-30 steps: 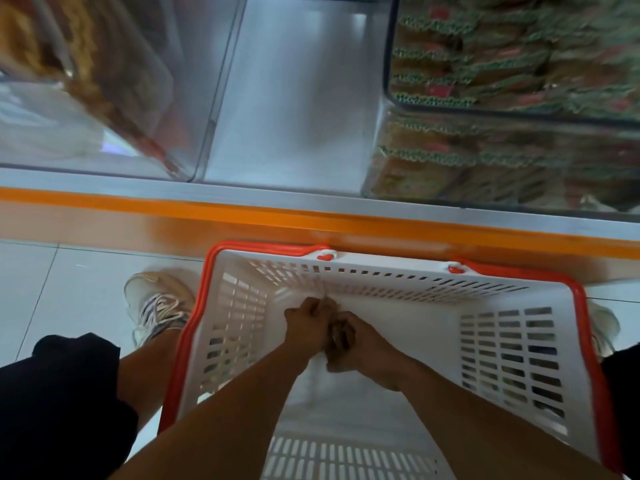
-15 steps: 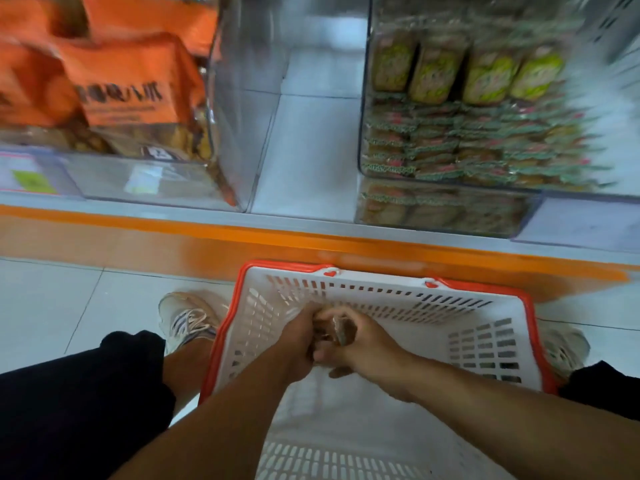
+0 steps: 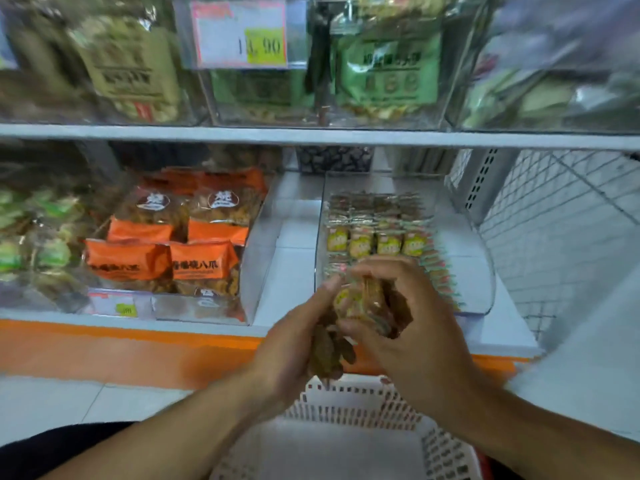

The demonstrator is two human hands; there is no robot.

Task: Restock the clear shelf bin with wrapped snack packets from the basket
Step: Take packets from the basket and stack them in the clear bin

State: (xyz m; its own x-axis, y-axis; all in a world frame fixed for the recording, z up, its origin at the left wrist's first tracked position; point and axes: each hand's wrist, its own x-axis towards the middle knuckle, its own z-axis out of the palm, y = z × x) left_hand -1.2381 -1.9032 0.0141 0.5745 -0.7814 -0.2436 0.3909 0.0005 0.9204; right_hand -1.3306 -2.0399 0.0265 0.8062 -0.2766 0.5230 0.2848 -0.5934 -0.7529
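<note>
While raised together above the white basket [image 3: 349,441] and in front of the clear shelf bin [image 3: 481,271], left hand [image 3: 294,344] and right hand [image 3: 412,327] both curled around one bunch of wrapped snack packets [image 3: 360,306], the fingers closed on the wrappers, some brown packets hanging down between the palms. Inside the bin, already rows of the same small packets [image 3: 377,237], yellow-green labels facing up, stacked near the front wall. To the left, on the same shelf, another clear bin with orange bags [image 3: 169,244], and above, blurred, a price tag [image 3: 242,36] on the upper shelf.
</note>
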